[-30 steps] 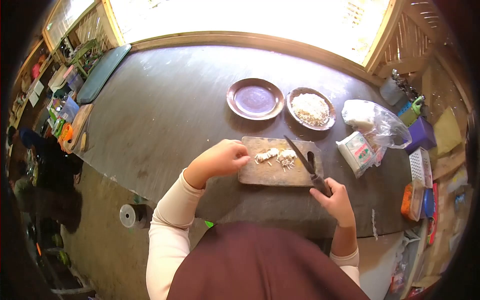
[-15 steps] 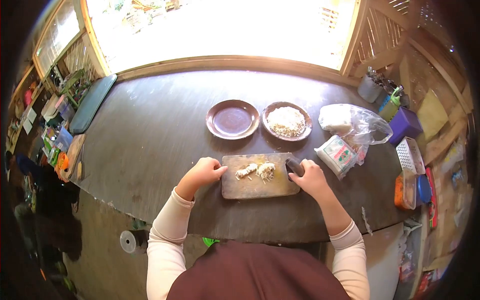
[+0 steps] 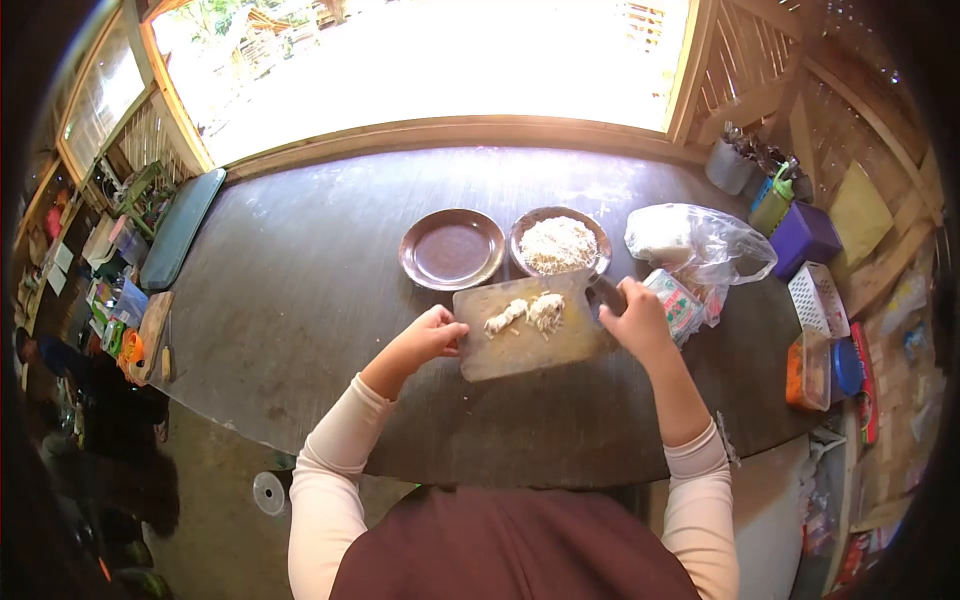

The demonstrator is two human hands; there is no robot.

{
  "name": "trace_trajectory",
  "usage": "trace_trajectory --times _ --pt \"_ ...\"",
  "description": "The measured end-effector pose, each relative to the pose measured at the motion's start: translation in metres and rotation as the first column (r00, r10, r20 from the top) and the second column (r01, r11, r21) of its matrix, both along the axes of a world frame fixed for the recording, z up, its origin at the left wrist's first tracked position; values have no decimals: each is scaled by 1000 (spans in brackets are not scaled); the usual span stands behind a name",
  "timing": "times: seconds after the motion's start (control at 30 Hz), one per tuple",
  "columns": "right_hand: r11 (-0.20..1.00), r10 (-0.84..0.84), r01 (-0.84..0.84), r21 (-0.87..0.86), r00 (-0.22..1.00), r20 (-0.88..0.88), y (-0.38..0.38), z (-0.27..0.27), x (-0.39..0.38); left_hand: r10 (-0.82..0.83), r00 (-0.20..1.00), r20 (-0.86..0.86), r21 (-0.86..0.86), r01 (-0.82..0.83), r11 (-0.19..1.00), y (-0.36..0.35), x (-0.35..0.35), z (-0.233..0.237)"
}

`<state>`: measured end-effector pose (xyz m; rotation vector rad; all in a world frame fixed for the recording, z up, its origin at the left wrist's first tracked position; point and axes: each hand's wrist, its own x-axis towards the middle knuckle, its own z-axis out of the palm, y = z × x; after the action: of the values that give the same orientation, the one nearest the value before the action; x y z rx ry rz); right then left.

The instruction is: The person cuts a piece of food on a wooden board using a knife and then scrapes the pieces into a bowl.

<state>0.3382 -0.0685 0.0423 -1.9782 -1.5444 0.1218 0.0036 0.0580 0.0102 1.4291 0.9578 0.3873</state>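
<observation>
A worn cutting board (image 3: 530, 352) is tilted and seems lifted off the dark table, its right end higher in view. My left hand (image 3: 433, 335) grips its left edge with thumb and fingers. At the right edge, my right hand (image 3: 637, 318) is closed on the board and its dark handle-like part (image 3: 606, 295). Pale shredded food (image 3: 545, 312) lies in two small heaps on the board. Just beyond it stands a brown plate of pale shreds (image 3: 558, 243), partly overlapped by the board's edge. Left of that is an empty brown plate (image 3: 452, 247).
Plastic bags (image 3: 690, 240) and a printed packet (image 3: 672, 300) lie right of the plates. A purple container (image 3: 803, 238), white basket (image 3: 818, 300) and orange-filled tub (image 3: 808, 370) line the right edge. A teal board (image 3: 183, 230) and wooden board (image 3: 152, 330) are on the left.
Both hands have raised and tilted the board, with its right end moving away from me toward the filled plate. The left hand now grips the board's edge. The camera view has shifted slightly.
</observation>
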Motion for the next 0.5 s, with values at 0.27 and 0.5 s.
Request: trace_trajectory --times 0.27,0.5 --pt "987 -106 109 122 994 -28 47 14 44 308 876 371 -421 -137 897 55 98 39" --pt "952 -226 215 219 974 22 93 -4 84 313 827 467 -246 -219 944 130 169 5"
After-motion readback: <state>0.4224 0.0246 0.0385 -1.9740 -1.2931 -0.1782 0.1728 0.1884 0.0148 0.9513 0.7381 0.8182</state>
